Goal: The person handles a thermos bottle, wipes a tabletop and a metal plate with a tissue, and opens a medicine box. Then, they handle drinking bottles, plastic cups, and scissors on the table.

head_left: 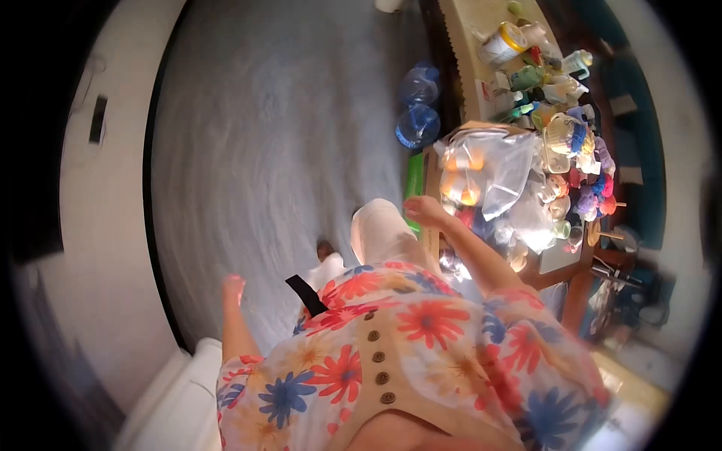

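Note:
My left hand (pixel 233 286) hangs low at my left side over the grey floor, small and blurred; its fingers cannot be made out. On the other side, my right hand (pixel 427 213) is loosely curled in front of a green panel (pixel 414 184) beside the cluttered table, and whether it holds anything is hidden. Close to it lies a clear plastic bag (pixel 500 161) with orange items (pixel 460 188) under or inside it. I wear a flowered top (pixel 432 323) and pale trousers (pixel 383 229).
Two blue-tinted clear bottles (pixel 418 125) stand on the floor (pixel 278 135) beside the table. Bottles, a white tub with a yellow rim (pixel 504 43) and yarn-like bundles (pixel 594 199) crowd the table (pixel 470 68). White furniture (pixel 180 398) is at the lower left.

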A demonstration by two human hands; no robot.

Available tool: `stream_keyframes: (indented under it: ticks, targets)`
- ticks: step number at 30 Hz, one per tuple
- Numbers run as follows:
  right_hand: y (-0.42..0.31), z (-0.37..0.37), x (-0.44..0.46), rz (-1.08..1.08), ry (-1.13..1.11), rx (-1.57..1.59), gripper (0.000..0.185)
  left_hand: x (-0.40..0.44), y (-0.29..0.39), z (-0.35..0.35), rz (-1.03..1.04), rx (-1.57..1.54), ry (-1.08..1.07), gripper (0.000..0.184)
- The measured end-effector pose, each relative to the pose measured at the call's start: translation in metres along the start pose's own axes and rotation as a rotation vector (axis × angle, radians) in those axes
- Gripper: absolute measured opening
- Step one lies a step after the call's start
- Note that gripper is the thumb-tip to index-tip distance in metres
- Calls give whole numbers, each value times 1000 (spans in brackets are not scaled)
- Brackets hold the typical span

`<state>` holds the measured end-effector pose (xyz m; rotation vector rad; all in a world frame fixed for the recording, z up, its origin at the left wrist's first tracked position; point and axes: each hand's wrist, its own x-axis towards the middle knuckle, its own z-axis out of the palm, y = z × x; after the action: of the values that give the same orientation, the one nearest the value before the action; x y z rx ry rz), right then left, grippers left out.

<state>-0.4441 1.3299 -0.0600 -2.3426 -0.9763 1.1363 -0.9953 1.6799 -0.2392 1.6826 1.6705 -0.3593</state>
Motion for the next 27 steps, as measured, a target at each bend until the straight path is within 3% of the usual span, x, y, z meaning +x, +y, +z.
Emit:
stream_keyframes:
  ticks: [2,4,6,12,14,20,25,27]
  targets:
    - [8,-24,24,98,14,84,31,39,140,-40,11,-132,23,33]
    - [22,-53,58,179,52,141,31,48,270,-62,152,-169,34,34]
    - [28,-82,99,242,119,195,30,60,364,-79,271,-188,15,34]
    - [38,-196,214,325,315,312,29,147,455,-33,289,64,-182,37]
    - [53,-230,250,371,385,344,29,151,479,-29,162,60,-223,38]
    - [93,-315,338,597,644,468,34,231,554,-55,33,201,-354,33]
    - [119,-364,381,730,836,403,39,351,709,-82,97,336,-336,30]
    - [122,-374,395,786,847,335,40,342,834,-99,113,268,-303,32]
